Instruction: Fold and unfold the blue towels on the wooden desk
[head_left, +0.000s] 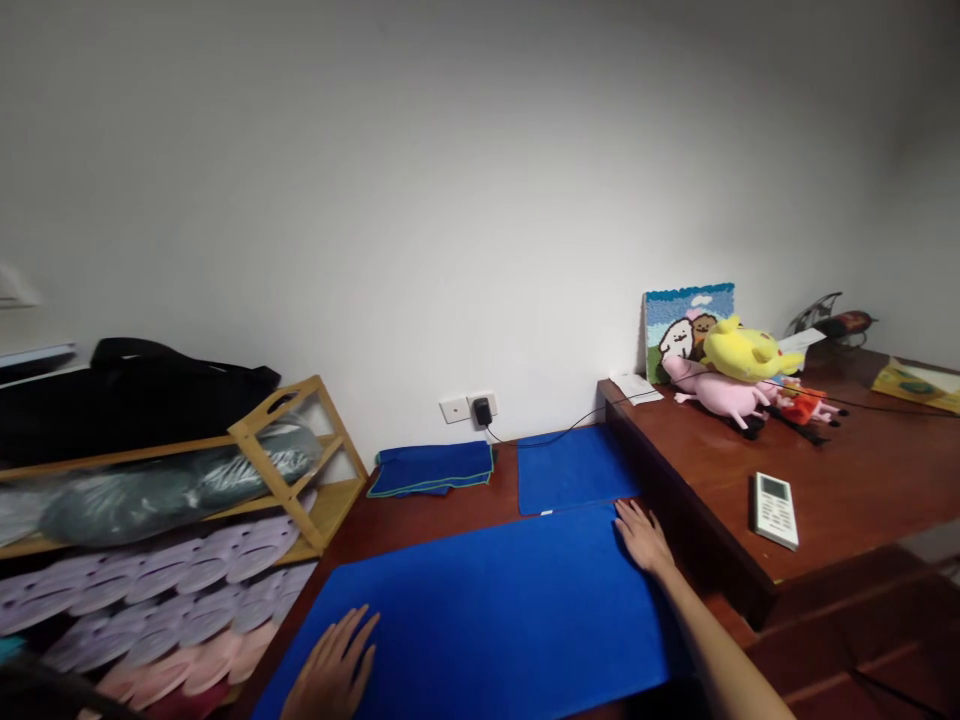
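Observation:
A large blue cloth [487, 610] lies spread flat on the dark wooden surface in front of me. My left hand [334, 670] rests palm down on its near left part, fingers stretched out. My right hand [641, 535] lies flat on its far right corner, fingers spread, beside the raised wooden step. Neither hand holds anything. A smaller blue cloth [570, 468] lies flat just beyond the big one, and a folded blue cloth [433, 467] sits by the wall.
A wooden shoe rack [292, 470] with slippers [172, 590] and bags stands at the left. The raised wooden platform [862, 480] at the right holds plush toys [739, 375], a white remote [775, 508] and a picture. A charger [482, 410] is plugged into the wall socket.

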